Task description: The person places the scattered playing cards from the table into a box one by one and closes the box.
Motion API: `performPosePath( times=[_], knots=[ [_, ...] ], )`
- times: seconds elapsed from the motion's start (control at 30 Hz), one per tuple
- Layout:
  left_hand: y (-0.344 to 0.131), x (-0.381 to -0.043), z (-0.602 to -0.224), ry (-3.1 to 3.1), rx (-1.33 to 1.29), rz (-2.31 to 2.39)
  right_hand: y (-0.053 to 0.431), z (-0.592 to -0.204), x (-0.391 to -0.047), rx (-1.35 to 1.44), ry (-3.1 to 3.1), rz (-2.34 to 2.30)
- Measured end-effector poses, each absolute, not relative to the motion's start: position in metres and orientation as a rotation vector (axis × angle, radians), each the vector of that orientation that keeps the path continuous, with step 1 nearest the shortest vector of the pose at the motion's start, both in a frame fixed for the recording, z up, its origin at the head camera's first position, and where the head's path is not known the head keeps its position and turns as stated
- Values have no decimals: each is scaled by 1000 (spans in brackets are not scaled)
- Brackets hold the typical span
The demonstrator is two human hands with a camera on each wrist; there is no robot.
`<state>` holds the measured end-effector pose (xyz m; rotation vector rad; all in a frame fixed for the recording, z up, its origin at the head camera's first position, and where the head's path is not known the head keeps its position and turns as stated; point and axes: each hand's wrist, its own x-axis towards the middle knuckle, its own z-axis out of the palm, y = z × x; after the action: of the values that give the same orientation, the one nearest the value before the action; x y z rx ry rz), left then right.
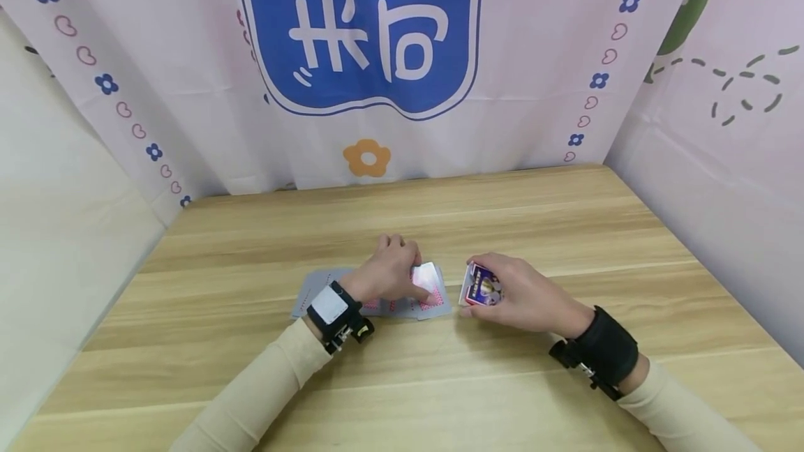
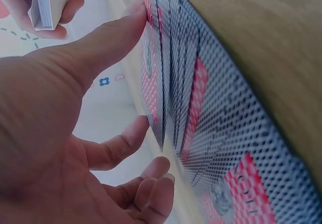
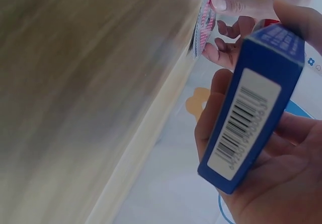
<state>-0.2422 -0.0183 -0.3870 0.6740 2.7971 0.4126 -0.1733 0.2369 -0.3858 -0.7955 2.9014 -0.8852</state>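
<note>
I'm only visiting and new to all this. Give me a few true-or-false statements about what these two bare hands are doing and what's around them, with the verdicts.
1. The right hand holds a small rectangular box with blue sides. True.
2. The left hand grips at the grey, red-patterned playing cards. True.
3. The cards are squared up in one neat pile. False: they overlap in a spread row.
4. Everything rests on a black table. False: the table is light brown with a wood grain.
5. A black-and-white barcode shows on the box. True.
6. Both hands hold the box. False: only the right hand does.
</note>
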Motion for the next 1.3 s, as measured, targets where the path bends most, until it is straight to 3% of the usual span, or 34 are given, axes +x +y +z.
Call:
performPosePath(
  times=[1.3],
  knots=[
    [-15,-242,-388,2735,634,547,232,-392,-172,-851,2862,-857]
  ],
)
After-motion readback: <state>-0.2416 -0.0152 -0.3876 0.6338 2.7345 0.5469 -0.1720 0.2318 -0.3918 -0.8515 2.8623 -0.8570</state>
